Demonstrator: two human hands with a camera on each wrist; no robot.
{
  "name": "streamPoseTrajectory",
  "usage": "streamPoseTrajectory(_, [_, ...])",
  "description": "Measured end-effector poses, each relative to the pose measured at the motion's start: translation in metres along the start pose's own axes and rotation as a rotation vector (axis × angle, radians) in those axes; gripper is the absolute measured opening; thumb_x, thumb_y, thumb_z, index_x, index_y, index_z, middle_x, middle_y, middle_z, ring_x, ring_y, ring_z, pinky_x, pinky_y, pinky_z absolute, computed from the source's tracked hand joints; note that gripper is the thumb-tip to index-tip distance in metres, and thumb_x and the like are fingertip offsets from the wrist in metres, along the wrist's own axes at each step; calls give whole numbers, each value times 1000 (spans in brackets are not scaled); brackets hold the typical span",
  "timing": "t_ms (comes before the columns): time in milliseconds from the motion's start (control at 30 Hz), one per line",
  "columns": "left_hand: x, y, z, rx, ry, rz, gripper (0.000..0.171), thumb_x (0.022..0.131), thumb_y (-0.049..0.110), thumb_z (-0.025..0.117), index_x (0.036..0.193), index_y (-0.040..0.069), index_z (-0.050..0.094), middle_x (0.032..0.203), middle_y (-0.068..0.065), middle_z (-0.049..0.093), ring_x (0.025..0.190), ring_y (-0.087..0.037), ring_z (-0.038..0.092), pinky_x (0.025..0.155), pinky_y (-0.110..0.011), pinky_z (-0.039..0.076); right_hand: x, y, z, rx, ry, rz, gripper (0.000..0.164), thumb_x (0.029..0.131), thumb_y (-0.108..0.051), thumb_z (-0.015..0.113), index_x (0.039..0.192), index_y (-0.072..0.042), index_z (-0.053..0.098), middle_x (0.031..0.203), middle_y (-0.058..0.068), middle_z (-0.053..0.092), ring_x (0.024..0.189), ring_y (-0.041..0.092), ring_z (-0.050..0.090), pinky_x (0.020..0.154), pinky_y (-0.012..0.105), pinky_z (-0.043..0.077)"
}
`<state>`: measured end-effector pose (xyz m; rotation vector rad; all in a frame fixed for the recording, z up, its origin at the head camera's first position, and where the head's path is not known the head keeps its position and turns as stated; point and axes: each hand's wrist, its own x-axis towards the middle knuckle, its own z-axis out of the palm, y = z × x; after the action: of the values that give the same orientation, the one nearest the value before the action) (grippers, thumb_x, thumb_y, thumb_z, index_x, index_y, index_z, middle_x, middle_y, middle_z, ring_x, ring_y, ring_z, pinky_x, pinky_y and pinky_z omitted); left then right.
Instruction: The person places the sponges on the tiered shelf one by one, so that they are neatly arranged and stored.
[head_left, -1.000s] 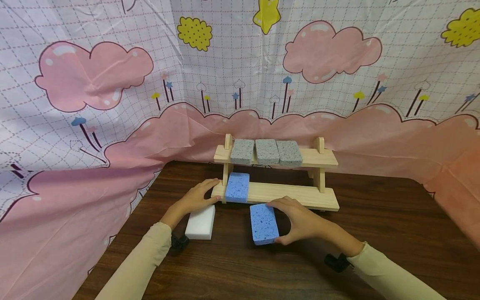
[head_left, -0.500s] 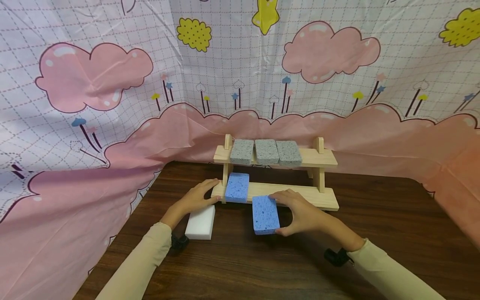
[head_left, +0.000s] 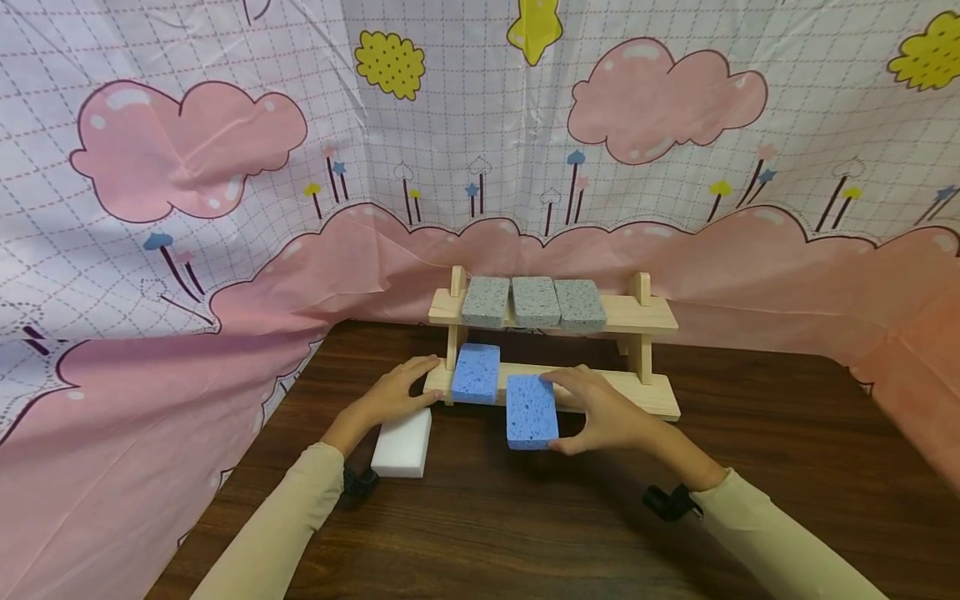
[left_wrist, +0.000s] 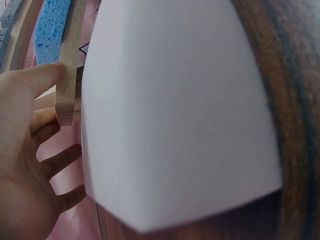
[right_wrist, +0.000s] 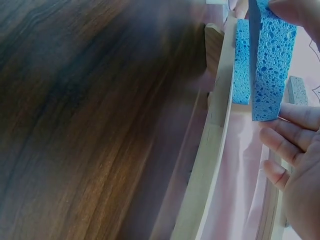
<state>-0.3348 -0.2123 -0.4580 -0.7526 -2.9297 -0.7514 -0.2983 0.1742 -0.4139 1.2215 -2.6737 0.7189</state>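
My right hand (head_left: 606,412) pinches a blue sponge (head_left: 532,412) by its right side, between thumb and fingers. In the head view it overlaps the front edge of the lower board of a two-tier wooden shelf (head_left: 600,384); the right wrist view shows this held sponge (right_wrist: 274,65) raised above the table. A second blue sponge (head_left: 476,372) lies at the left of that board. My left hand (head_left: 393,393) holds the board's left end, thumb at the front. In the left wrist view, the thumb and a finger of the left hand (left_wrist: 25,130) are at the wooden board (left_wrist: 70,90).
Three grey sponges (head_left: 536,301) lie side by side on the upper board. A white foam block (head_left: 402,446) lies on the dark wooden table (head_left: 480,533), just below the left hand. Behind the shelf hangs a patterned curtain (head_left: 480,167).
My right hand has lifted the blue sponge and carried it away from me, toward the lower board. My left hand has stayed at the shelf's left end.
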Motion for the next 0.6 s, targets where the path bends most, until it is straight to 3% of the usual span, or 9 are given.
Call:
streamPoseTrajectory(167, [0, 1, -1, -5, -2, -1, 67, 101, 38, 62, 157, 9, 39, 164, -15, 36, 148, -44, 36, 116, -67, 32, 2, 2, 0, 22, 5, 39, 98, 69, -51, 90, 149, -11, 50, 146, 7, 56, 121, 24, 51, 96, 49, 47])
streamPoseTrajectory(600, [-2, 3, -2, -9, 1, -8, 67, 102, 39, 62, 158, 10, 38, 163, -14, 37, 149, -43, 36, 116, -66, 31, 11, 15, 2, 17, 44, 39, 97, 69, -45, 90, 149, -9, 50, 149, 13, 54, 127, 30, 49, 100, 57, 44])
